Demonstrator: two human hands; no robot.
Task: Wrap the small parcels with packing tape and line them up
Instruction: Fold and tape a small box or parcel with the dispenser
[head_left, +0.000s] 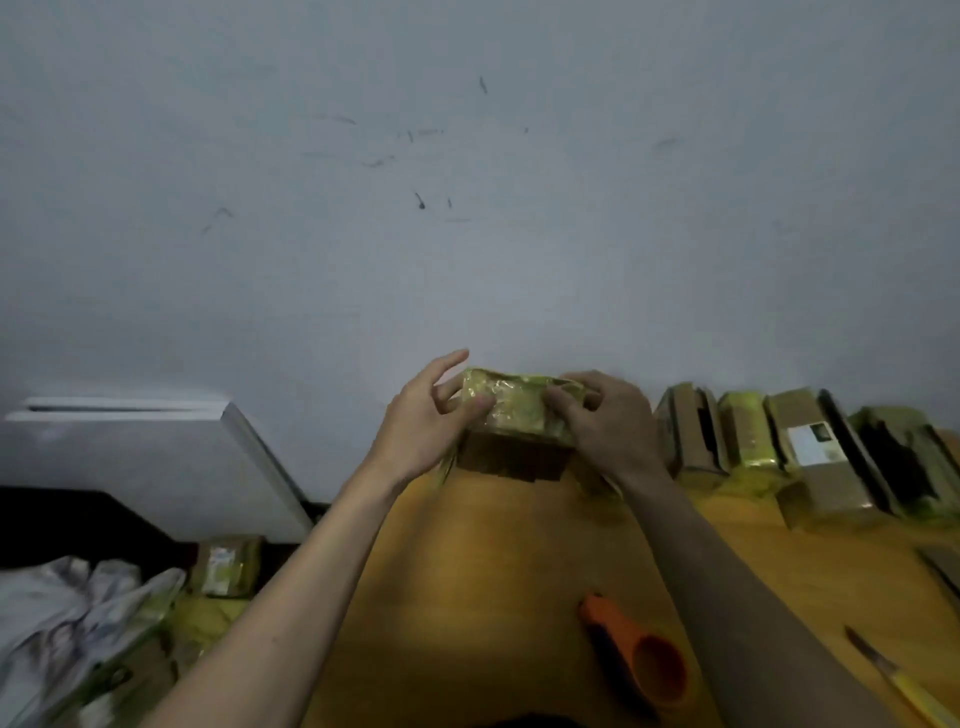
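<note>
An orange tape dispenser (636, 657) lies idle on the wooden counter (493, 561) nearest the camera. Beyond it, the left hand (423, 423) and right hand (605, 421) pinch the parcel (511, 423) at the counter's far edge by the wall, thumbs pressing its glossy tape. Smoothing outward from the thumbs should keep wrinkles out. Wrapped parcels (800, 452) stand just right, leaving little elbow room; a knife (893, 675) lies beside the right forearm.

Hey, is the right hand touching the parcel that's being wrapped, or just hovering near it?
Touching. The head view shows the right hand with its fingers curled over the right end of the parcel and its thumb pressed against the taped face.
</note>
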